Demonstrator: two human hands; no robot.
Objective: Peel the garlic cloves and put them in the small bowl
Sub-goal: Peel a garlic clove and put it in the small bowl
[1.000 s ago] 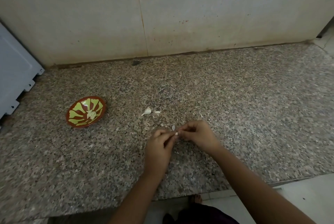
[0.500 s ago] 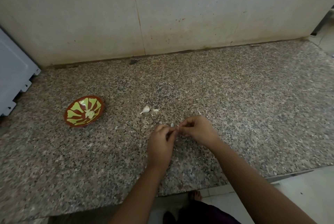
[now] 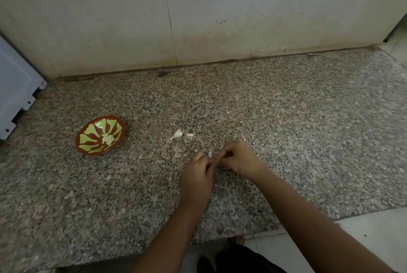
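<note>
The left hand and right hand are pressing closer together than a second ago, fingertips meeting. The white bit of garlic clove that was showing between them is now peeking out just above the left thumb.

On the table, the small bowl sits at nine o'clock of a garlic clove. Both hands meet at five o'clock of that clove.
</note>
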